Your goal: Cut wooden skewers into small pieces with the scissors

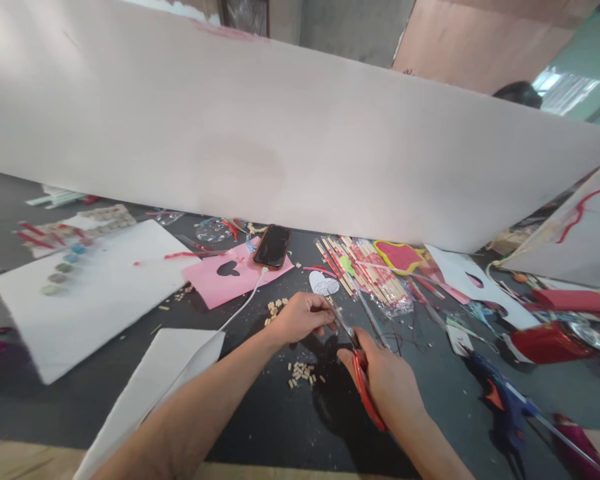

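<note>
My right hand (390, 377) grips a pair of scissors (363, 387) by the red handles, blades pointing away and to the left. At the blade tips, my left hand (303, 317) is closed in a pinch; whatever sits between its fingers is too small to make out. A white paper heart with drawn lines (324, 283) lies just beyond the fingers. Below my left hand is a small heap of short cut stick pieces (303, 373), and another pile of pale pieces (276, 308) lies beside the wrist. Chopsticks in red-printed wrappers (365, 270) lie farther back.
A white partition board (280, 140) stands across the back. A phone (273, 247) with a cable rests on pink paper (210, 283). White sheets (100, 293) lie left. A blue glue gun (503, 400), a red jar (555, 341) and cut paper (460, 273) lie right.
</note>
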Motion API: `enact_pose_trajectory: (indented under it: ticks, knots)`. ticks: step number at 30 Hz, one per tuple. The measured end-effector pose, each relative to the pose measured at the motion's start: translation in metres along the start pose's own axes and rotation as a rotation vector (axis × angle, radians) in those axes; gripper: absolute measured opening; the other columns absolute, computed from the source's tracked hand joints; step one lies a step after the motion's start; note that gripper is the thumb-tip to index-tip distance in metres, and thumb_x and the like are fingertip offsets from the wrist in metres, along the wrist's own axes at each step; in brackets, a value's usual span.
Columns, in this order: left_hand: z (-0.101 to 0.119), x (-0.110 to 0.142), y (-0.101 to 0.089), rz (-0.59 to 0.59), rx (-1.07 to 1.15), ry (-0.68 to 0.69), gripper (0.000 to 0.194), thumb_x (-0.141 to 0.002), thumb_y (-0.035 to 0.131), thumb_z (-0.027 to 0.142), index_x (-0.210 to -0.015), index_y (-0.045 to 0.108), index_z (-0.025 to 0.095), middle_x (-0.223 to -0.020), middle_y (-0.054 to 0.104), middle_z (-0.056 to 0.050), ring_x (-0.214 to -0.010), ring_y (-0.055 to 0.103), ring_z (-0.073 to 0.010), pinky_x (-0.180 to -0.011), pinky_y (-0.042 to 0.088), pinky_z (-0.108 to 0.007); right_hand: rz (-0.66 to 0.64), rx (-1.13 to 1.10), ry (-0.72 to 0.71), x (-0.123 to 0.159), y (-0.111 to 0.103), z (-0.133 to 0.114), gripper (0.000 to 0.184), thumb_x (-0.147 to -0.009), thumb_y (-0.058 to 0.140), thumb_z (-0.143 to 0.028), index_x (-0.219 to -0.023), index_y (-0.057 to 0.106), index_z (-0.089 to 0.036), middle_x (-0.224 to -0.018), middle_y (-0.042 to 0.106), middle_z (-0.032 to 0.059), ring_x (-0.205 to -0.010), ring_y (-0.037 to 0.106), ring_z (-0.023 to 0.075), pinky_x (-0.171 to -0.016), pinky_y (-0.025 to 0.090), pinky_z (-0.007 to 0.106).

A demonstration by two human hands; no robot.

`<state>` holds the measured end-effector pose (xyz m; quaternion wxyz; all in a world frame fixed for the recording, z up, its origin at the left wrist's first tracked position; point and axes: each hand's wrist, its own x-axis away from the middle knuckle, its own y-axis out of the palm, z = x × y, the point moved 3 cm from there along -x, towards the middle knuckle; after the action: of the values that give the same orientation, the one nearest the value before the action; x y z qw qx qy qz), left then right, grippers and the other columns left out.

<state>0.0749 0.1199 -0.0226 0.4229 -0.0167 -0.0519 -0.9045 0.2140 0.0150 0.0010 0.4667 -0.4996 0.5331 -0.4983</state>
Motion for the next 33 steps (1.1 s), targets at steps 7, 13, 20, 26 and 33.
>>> enact_pose_trajectory:
  ticks: [7,13,20,26,33]
  knots:
    - [-0.001,0.0,-0.001,-0.056,0.033,0.007,0.025,-0.072,0.062,0.035,-0.073,0.064,0.01,-0.063,0.066,-0.004,-0.042,0.051,-0.0069,-0.046,0.041,-0.019,0.0,-0.01,-0.007,0.003,-0.006,-0.002,0.048,-0.084,0.043,-0.049,-0.123,0.044,-0.022,-0.109,0.061,0.0103,-0.094,0.059,0.0244,-0.066,0.043,0.03]
    - [-0.001,0.001,-0.001,-0.137,0.07,-0.007,0.024,-0.071,0.064,0.034,-0.073,0.064,0.01,-0.059,0.065,-0.004,-0.04,0.049,-0.006,-0.044,0.038,-0.018,0.022,0.033,-0.057,0.006,-0.004,-0.003,0.047,-0.086,0.04,-0.048,-0.124,0.044,-0.02,-0.107,0.062,0.0098,-0.092,0.06,0.0244,-0.065,0.044,0.03]
    - [0.0,0.002,0.002,-0.134,0.077,-0.013,0.024,-0.073,0.062,0.032,-0.072,0.062,0.009,-0.06,0.065,-0.005,-0.039,0.048,-0.0047,-0.043,0.036,-0.016,-0.001,0.096,-0.065,0.005,0.002,-0.001,0.038,-0.088,0.041,-0.043,-0.119,0.047,-0.021,-0.095,0.069,0.0055,-0.074,0.067,0.0203,-0.057,0.042,0.026]
    - [-0.001,0.001,0.005,-0.057,0.05,-0.014,0.025,-0.074,0.059,0.033,-0.072,0.062,0.009,-0.062,0.065,-0.004,-0.04,0.048,-0.0045,-0.042,0.035,-0.016,-0.014,0.079,-0.03,0.002,0.005,0.003,0.036,-0.088,0.04,-0.045,-0.115,0.049,-0.023,-0.091,0.069,0.0042,-0.073,0.067,0.0207,-0.056,0.041,0.027]
    - [-0.002,0.0,0.003,-0.012,0.051,0.014,0.022,-0.073,0.06,0.032,-0.072,0.061,0.01,-0.062,0.065,-0.003,-0.042,0.05,-0.0059,-0.044,0.038,-0.017,-0.039,0.014,-0.02,0.003,0.0,0.0,0.046,-0.087,0.038,-0.05,-0.123,0.042,-0.021,-0.107,0.064,0.0085,-0.087,0.064,0.0244,-0.063,0.044,0.031]
